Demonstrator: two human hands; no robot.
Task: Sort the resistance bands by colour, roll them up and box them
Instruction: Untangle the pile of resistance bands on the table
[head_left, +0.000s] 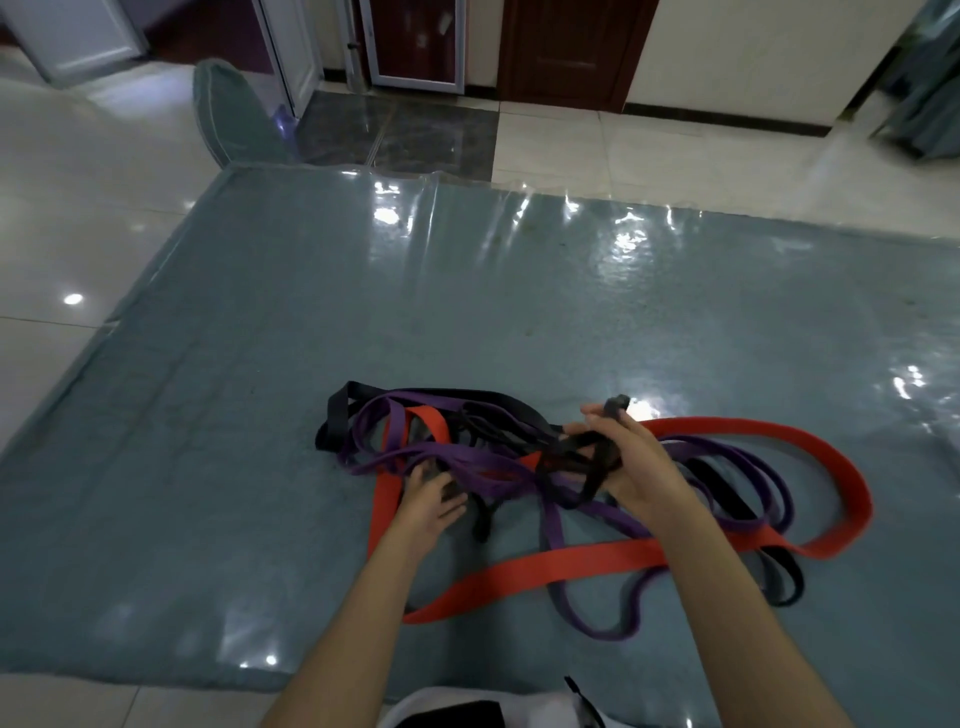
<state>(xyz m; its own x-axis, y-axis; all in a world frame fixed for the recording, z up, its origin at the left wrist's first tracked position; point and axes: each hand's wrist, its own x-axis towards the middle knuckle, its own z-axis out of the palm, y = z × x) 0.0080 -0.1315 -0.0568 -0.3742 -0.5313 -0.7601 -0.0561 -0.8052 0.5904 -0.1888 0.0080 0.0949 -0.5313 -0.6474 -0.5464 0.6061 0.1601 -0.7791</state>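
A tangle of resistance bands lies on a blue-grey mat (260, 364) spread over the pale tiled floor (62, 218); the mat has a glossy clear film over it that catches the ceiling lights. The heap sits toward the near middle of the mat, directly in front of the person; no box is in view.

3 colours are mixed together; the black bands (343, 415) loop out at the far left of the heap and again at the near right; the purple bands (467, 457) weave through the centre and trail toward the person in a long loop; the red band (571, 564) is the widest, running in a big curve out to the right and back across the near side, with another red stretch standing out at the left under the purple.

The right hand (631, 467) is raised a little above the pile, its fingers (597, 415) curled round a bunch of black band (602, 457); a short black end pokes up past the fingertips, and the rest of that strand hangs down into the tangle. The left hand (428, 506) is low, down on the heap at its near-left side; its fingers reach into the purple and black strands, but the blur there is too strong for me to tell whether they are clamped on anything or merely resting.

Beyond the mat stand dark wooden doors (571, 47) and a white-framed door (415, 41).
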